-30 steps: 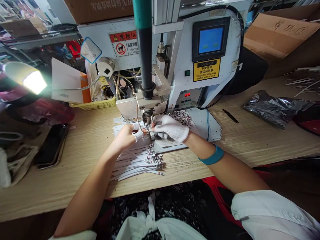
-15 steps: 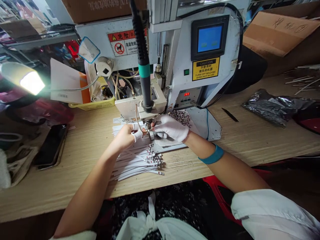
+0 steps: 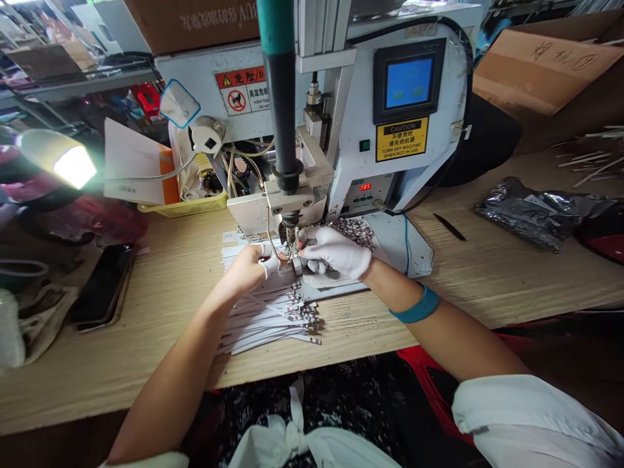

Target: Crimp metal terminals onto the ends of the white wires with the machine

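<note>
A: Where were the white strips [image 3: 266,318] found?

B: They were spread on the table [image 3: 160,279], mostly on the body side of the fingertips and partly beneath the left hand [image 3: 248,268]. The left hand was placed nearer to them. The right hand [image 3: 337,252] was held across from it, on the right of the upright iron [image 3: 285,130].

A: Was the long axis noted?

B: It was. The strips were laid roughly crosswise, left to right, and fanned a little. Their small dark-marked ends were pointed right, with the uppermost brought to just below the metal block [image 3: 298,266] under the iron.

A: How were the fingers recorded?

B: On the left, a covered thumb and finger were brought close together beside the iron's tip. On the right, gloved fingertips were bunched at the opposite side of it. How far either pair was parted could not be told, nor whether a strip was held; the detail was too small and partly hidden.

A: Was anything logged nearby?

B: A heap of small parts [image 3: 359,229] was logged just behind the right hand, on the base plate [image 3: 418,246].
</note>
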A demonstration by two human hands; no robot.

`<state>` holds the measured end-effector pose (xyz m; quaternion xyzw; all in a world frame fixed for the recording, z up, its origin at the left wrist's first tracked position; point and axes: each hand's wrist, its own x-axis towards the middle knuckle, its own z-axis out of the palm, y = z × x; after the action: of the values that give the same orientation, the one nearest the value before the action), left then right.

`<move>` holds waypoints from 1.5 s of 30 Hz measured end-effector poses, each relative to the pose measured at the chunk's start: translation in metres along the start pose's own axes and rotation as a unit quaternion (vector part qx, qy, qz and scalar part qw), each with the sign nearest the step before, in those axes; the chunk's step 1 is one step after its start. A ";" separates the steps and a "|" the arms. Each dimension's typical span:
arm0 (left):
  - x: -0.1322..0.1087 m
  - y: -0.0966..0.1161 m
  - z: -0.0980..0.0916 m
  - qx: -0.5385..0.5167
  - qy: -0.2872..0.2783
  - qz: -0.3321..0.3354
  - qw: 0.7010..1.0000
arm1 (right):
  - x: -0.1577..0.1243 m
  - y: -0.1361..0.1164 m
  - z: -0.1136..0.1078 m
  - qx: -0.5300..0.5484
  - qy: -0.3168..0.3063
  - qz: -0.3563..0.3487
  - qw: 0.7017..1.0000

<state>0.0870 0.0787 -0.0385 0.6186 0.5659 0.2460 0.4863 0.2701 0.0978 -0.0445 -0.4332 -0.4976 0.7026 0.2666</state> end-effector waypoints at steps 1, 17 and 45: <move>0.000 -0.001 0.000 -0.003 -0.001 0.000 1.000 | 0.000 0.000 0.000 0.002 0.001 -0.001 1.000; 0.003 -0.004 -0.002 -0.006 -0.017 0.000 1.000 | 0.000 -0.001 0.001 -0.007 0.016 -0.009 1.000; 0.002 -0.006 -0.002 0.018 0.008 0.056 0.998 | 0.002 0.005 -0.003 -0.086 0.019 -0.079 0.993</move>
<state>0.0835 0.0806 -0.0432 0.6562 0.5386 0.2677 0.4558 0.2725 0.0989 -0.0506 -0.4270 -0.5838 0.6256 0.2924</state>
